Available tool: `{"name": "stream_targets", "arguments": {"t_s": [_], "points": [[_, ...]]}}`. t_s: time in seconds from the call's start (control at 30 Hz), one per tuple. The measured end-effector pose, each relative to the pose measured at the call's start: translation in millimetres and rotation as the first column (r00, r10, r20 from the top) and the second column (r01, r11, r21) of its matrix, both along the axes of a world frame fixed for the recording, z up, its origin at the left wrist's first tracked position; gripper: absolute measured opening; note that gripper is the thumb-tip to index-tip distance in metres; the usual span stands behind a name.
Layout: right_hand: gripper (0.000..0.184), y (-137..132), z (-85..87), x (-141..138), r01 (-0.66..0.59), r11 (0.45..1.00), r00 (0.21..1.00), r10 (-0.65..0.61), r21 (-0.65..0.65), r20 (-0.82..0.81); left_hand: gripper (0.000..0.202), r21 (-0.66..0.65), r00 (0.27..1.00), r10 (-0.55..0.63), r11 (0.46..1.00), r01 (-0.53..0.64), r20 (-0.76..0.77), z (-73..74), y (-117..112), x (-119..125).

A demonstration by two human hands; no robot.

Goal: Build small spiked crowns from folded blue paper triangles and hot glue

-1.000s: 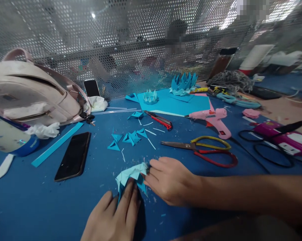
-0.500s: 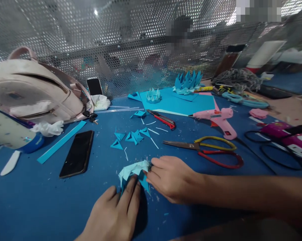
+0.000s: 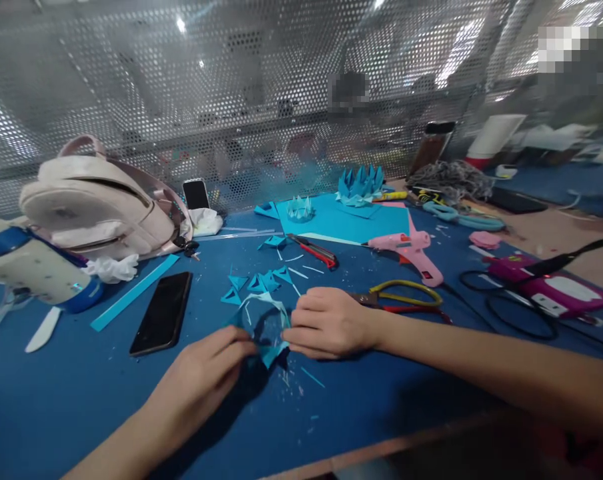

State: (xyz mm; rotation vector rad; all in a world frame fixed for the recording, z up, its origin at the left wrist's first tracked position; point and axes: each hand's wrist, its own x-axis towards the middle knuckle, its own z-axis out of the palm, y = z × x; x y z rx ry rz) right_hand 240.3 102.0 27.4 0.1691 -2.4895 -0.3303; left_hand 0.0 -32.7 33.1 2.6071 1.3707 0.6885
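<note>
Between my hands is a ring of folded blue paper (image 3: 270, 355), somewhat blurred, pale along its far rim and darker blue in front. My left hand (image 3: 201, 373) pinches its left side, fingertips partly hidden by the paper. Closed on its right side is my right hand (image 3: 326, 325), with the fingers curled. Just beyond the ring lie several small folded blue paper pieces (image 3: 265, 283) and thin white strips. Scissors (image 3: 406, 293) with yellow and red handles lie behind my right wrist, which covers part of them.
A red utility knife (image 3: 317, 253), a pink glue gun (image 3: 406, 252) and blue paper sheets (image 3: 326, 223) bearing two spiky paper rings lie farther back. At left are a black phone (image 3: 162, 313), a bottle (image 3: 36, 263) and a backpack (image 3: 101, 207). A perforated metal screen (image 3: 261, 133) stands behind.
The paper ring has turned from its side so its round opening shows. My left hand has drawn back to the ring's left side. The whole view has shifted slightly.
</note>
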Motion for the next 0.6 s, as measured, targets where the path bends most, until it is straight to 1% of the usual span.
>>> {"name": "stream_targets", "arguments": {"t_s": [0.07,0.13,0.2,0.27,0.37,0.43,0.5,0.6], "points": [[0.023,1.1,0.2,0.1,0.036,0.994,0.998,-0.031,-0.104,0.045,0.017,-0.128,0.978,0.075,0.990,-0.050,0.195,8.9,10.5,-0.7],[0.029,3.5,0.1,-0.1,0.072,0.970,0.995,-0.053,-0.231,0.086,0.009,-0.249,0.931,0.190,0.962,-0.113,0.312,16.1,22.6,-0.1],[0.031,5.5,-0.3,-0.7,0.098,0.923,0.993,-0.066,-0.372,0.097,0.006,-0.359,0.878,0.281,0.923,-0.137,0.388,19.4,34.3,1.1],[0.025,6.2,-0.6,-1.2,0.121,0.853,0.992,-0.082,-0.509,0.098,0.007,-0.413,0.831,0.332,0.900,-0.138,0.447,18.8,43.8,2.6],[0.016,5.1,-1.0,-1.7,0.136,0.734,0.991,-0.105,-0.665,0.086,0.013,-0.434,0.780,0.369,0.890,-0.140,0.506,13.7,52.0,4.1],[0.014,4.3,-1.9,-2.0,0.122,0.675,0.992,-0.106,-0.728,0.068,0.019,-0.422,0.746,0.384,0.894,-0.152,0.544,9.2,53.5,3.1],[0.014,4.1,-3.5,-2.4,0.096,0.645,0.995,-0.093,-0.758,0.046,0.022,-0.386,0.708,0.403,0.901,-0.196,0.580,4.2,53.1,-0.4],[0.013,4.6,-6.4,-3.1,0.041,0.625,0.998,-0.068,-0.779,-0.002,0.024,-0.308,0.683,0.436,0.899,-0.310,0.586,-5.0,51.9,-9.6]]}}
